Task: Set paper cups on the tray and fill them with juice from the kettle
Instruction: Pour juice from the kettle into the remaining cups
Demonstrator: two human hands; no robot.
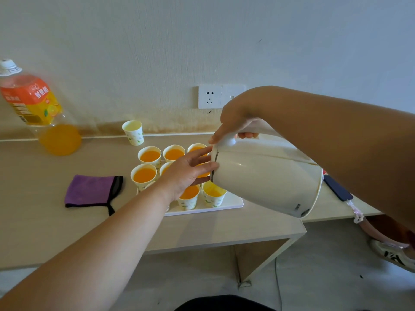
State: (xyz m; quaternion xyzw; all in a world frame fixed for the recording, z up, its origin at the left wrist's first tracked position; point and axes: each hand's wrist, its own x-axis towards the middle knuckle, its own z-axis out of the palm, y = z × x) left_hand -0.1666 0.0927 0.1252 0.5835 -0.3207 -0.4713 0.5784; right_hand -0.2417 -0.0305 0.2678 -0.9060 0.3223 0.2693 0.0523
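Observation:
My right hand [235,122] grips the handle of the white kettle [265,176], which is tipped far over to the left above the white tray [233,204]. With straight fingers, my left hand [190,171] touches the kettle's lid end. Several flower-printed paper cups [149,157] full of orange juice stand on the tray; my left hand and the kettle hide some of them. One more paper cup [133,132] stands apart behind the tray, near the wall.
A large orange juice bottle [33,108] stands at the far left of the beige table [45,221]. A folded purple cloth [92,191] lies left of the tray. A dark phone [338,187] lies at the right. A wall socket [210,96] sits behind.

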